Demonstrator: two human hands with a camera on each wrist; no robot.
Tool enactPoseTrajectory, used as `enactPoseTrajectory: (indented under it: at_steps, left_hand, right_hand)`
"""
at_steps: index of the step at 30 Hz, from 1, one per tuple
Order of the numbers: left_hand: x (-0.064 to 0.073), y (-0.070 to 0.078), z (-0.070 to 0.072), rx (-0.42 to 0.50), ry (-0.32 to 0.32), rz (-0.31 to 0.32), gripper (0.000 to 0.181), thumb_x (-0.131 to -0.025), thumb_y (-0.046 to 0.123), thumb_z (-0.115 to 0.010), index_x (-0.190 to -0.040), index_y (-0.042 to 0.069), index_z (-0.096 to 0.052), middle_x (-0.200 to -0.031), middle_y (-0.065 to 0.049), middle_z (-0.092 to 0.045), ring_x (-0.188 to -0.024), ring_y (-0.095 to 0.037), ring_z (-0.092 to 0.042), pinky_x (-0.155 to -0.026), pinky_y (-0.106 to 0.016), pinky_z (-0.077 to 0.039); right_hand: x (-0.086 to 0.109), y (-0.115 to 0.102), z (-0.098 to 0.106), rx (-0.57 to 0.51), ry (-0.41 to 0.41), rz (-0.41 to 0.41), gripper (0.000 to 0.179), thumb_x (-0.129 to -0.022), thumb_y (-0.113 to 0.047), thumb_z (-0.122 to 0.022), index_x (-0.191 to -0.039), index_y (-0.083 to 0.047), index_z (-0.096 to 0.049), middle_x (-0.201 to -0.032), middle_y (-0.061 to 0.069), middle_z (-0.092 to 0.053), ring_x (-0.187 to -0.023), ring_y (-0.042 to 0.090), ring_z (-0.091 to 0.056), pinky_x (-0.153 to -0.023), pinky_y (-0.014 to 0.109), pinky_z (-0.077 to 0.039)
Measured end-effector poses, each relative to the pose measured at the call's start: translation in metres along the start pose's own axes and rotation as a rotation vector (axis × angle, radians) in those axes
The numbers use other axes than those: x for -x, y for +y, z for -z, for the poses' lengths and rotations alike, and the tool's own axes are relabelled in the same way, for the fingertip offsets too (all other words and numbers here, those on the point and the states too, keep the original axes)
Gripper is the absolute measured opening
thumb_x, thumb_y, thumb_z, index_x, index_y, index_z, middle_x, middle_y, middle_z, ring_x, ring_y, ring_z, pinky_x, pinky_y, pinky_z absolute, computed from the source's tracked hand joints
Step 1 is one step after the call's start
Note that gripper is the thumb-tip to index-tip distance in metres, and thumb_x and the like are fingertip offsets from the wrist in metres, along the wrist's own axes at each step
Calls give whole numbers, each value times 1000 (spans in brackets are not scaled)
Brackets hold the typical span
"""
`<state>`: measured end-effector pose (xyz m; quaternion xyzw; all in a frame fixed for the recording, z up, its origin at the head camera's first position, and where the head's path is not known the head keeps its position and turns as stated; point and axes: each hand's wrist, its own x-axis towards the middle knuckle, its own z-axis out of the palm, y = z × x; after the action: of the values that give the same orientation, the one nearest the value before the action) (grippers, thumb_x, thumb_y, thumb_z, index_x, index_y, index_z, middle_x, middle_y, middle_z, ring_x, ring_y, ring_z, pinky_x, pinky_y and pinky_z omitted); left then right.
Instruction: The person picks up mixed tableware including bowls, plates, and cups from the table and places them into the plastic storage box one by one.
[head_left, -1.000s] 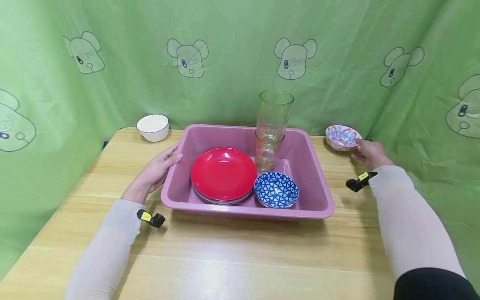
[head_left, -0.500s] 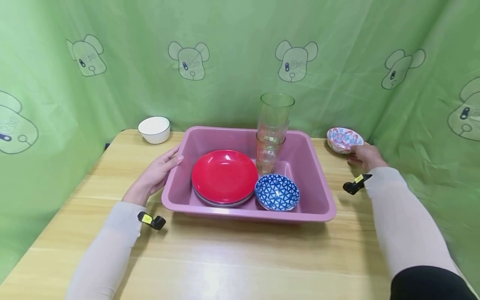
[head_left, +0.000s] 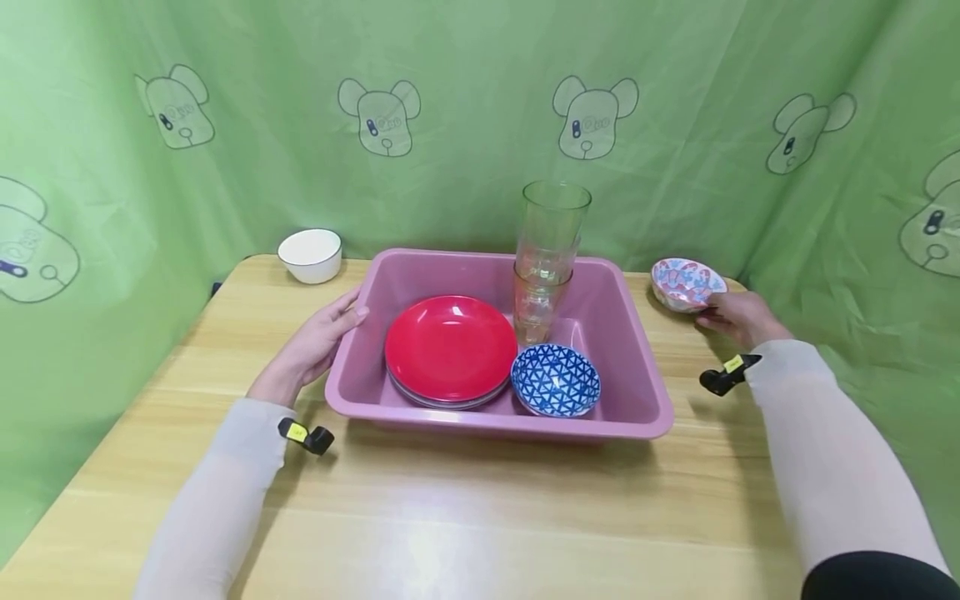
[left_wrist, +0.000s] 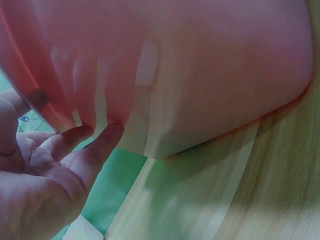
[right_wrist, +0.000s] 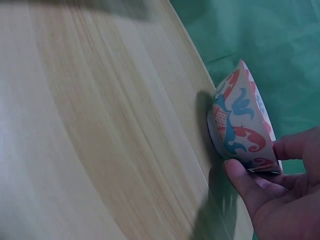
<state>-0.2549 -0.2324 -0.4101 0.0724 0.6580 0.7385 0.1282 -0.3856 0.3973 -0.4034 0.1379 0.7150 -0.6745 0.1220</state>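
My left hand [head_left: 315, 340] grips the left rim of a pink plastic basin [head_left: 633, 350]. In the left wrist view its fingertips [left_wrist: 116, 129] press against the outer wall, and the thumb lies over the rim. At the table's back right, my right hand [head_left: 741, 317] pinches the near right edge of a small bowl with a red and blue pattern [head_left: 686, 283]. The right wrist view shows this bowl [right_wrist: 240, 122] from the side, its foot close to the tabletop; I cannot tell whether it touches. Part of the right hand's fingers is hidden behind the bowl.
Inside the basin, a red plate [head_left: 450, 348] tops a stack of plates. Beside it are a blue triangle-patterned bowl [head_left: 556, 381] and tall stacked clear glasses [head_left: 551, 225]. A white bowl [head_left: 311, 256] stands at the wooden table's back left. Green curtain [head_left: 480, 100] surrounds the table.
The patterned bowl has shifted slightly toward me, with the right hand on its edge. My left hand and the basin keep their place; the head view has moved a little.
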Motion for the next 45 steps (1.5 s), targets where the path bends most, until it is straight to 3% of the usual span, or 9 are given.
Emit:
enactPoseTrajectory:
  at_steps: [10,18,32,35,45]
  left_hand:
    - [-1,1,1,-4,5,-4,62,-105,24,-47,-158,21,-16,-153,-21,-33,-133,-41,-40,-96,-41,-51]
    - [0,0,1,-6,16,-9,61,-105,23,-47,-158,22,-17,-156,-16,-30,-135,-39,-39,-96,-38,-51]
    - [1,-2,1,-16,11,-10,61,-105,23,-45,-158,22,-15,-157,-17,-29,-136,-39,-37,-97,-37,-50]
    - [0,-1,0,-22,14,-7,61,-105,24,-46,-158,22,-16,-156,-17,-30,-135,-38,-39,-96,-38,-51]
    - [-1,0,-1,-21,2,2,61,-105,24,-46,-158,22,-16,-155,-17,-32,-135,-38,-39,-96,-38,-51]
  right_hand:
    - [16,-5,4,-16,-63,-51,16,-100,3,-38,-115,5,-42,-86,8,-60,-80,14,-67,-93,25,-51]
    - [19,-5,6,-47,-81,-75,11,-99,5,-37,-109,5,-43,-83,9,-63,-76,15,-69,-89,24,-53]
    - [29,-3,10,116,-130,-47,12,-99,2,-39,-108,8,-45,-82,9,-63,-76,16,-70,-86,26,-55]
    - [34,-2,12,140,-144,-41,11,-99,2,-40,-103,8,-47,-80,8,-64,-74,14,-69,-81,24,-57]
    - [45,-2,16,102,-205,-25,12,-98,5,-40,-98,7,-52,-83,11,-65,-76,16,-70,-84,27,-57]
